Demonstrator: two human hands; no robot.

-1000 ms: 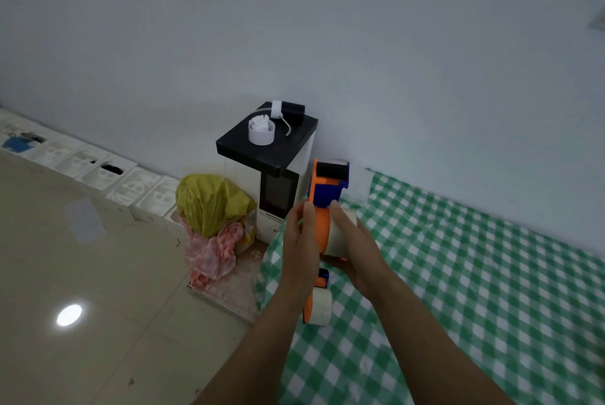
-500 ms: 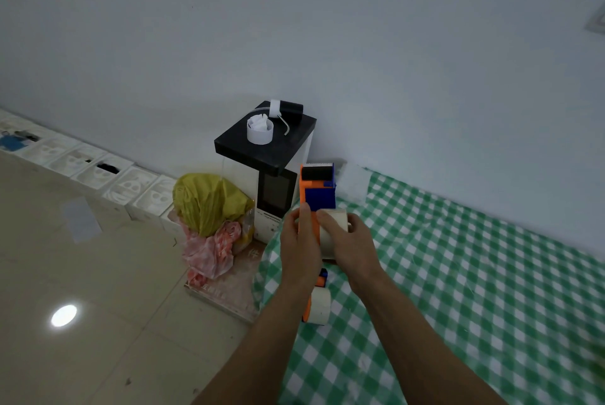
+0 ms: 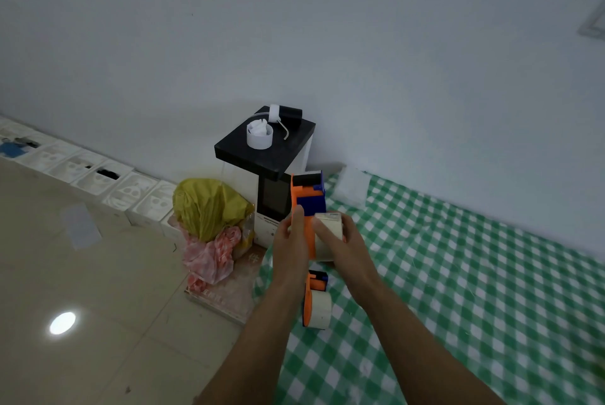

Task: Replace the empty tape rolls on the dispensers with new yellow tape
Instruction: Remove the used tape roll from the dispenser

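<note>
Dim room, seen looking forward and down. A pale wall point(image 3: 360, 28) fills the upper half, and a framed shape at its right edge is cut off. At the near left is a glossy tiled floor point(image 3: 82, 355) with one round bright reflection. At the right a green-and-white checked cloth point(image 3: 474, 290) runs out of frame; what it covers cannot be told. Against the wall stands a white cabinet point(image 3: 271, 231) with a black top, its lower right side hidden behind the hands. A row of white moulded trays point(image 3: 98, 179) lines the far left wall; one holds something dark and another something blue, both too small to identify. Left of the cabinet a bulging yellow bag point(image 3: 206, 205) sits above a crumpled pink bag point(image 3: 209, 257), their contents hidden. In the middle, the left hand point(image 3: 289, 247) grips the orange side of an upright orange-and-blue dispenser point(image 3: 309, 198), thumb raised along it and the other fingers hidden behind. The right hand point(image 3: 347, 247) curls its fingers around the pale tape roll point(image 3: 335, 228) on the dispenser's right side, covering most of it. Just nearer, a second dispenser point(image 3: 307, 303) lies on the cloth, carrying a pale roll. On the cabinet top a small white cup point(image 3: 259, 139) holds something white and crumpled.
</note>
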